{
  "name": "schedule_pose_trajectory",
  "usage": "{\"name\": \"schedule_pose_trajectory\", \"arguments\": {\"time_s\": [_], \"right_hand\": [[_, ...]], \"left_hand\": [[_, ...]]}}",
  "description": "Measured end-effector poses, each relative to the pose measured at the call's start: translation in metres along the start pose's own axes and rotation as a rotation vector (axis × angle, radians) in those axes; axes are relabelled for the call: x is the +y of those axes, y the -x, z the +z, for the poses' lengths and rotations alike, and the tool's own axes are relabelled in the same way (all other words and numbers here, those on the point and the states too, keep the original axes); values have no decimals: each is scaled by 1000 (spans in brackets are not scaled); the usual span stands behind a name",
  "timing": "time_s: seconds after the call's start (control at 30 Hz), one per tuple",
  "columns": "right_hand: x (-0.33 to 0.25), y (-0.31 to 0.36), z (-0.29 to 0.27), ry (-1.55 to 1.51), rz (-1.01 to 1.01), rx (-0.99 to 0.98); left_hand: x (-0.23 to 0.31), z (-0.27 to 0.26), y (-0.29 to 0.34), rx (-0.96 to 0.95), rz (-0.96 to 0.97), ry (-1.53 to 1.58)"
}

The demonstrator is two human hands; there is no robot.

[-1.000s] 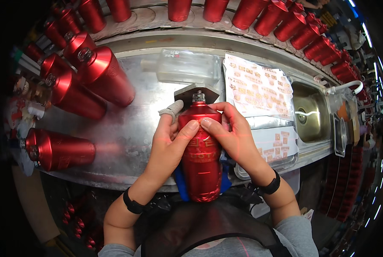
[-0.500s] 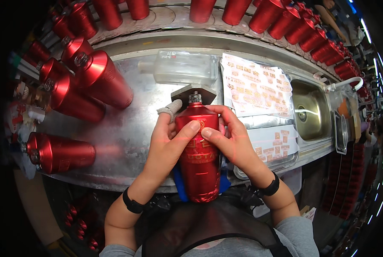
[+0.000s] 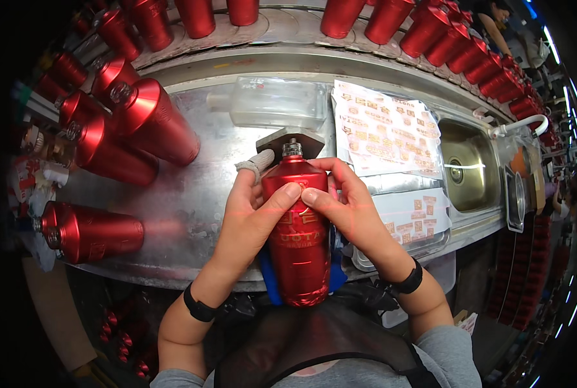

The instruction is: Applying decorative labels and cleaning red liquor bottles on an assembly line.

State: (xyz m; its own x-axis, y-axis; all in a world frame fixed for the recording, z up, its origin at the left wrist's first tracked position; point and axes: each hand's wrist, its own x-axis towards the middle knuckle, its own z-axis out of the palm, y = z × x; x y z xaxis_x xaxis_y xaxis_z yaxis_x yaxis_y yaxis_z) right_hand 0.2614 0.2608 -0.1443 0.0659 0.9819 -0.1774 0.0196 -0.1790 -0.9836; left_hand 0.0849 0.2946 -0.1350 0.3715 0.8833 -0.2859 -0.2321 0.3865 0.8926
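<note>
A red bottle [image 3: 299, 262] with gold markings and a clear threaded neck lies in front of me, its neck pointing away and its base near my apron. My left hand [image 3: 246, 220] grips its left side and my right hand [image 3: 346, 210] its right side. Both thumbs press on the front of the shoulder, nearly tip to tip, over a gold mark. A pale cover wraps one left fingertip [image 3: 256, 165]. Behind the neck is a dark angular plate [image 3: 275, 139]. Blue material [image 3: 269, 281] shows beneath the bottle.
Red bottles [image 3: 156, 123] stand on the steel worktop [image 3: 191, 213] at left; more line the conveyor [image 3: 288, 29] at the back. A clear rectangular container [image 3: 279, 103] lies behind the plate. To the right are decal sheets [image 3: 385, 132], a sink [image 3: 472, 168] and a white faucet [image 3: 527, 123].
The conveyor's bottles have shifted, those at the back moving right. My hands and the held bottle stay almost in place, the thumbs still pressing on its shoulder.
</note>
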Motion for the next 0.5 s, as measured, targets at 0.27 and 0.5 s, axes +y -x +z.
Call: {"name": "schedule_pose_trajectory", "arguments": {"time_s": [0.27, 0.5], "right_hand": [[-4, -7, -6, -98, 146, -26], [-12, -1, -12, -105, 196, -95]], "left_hand": [[6, 6, -2, -20, -2, 33], [0, 1, -1, 9, -18, -4]]}}
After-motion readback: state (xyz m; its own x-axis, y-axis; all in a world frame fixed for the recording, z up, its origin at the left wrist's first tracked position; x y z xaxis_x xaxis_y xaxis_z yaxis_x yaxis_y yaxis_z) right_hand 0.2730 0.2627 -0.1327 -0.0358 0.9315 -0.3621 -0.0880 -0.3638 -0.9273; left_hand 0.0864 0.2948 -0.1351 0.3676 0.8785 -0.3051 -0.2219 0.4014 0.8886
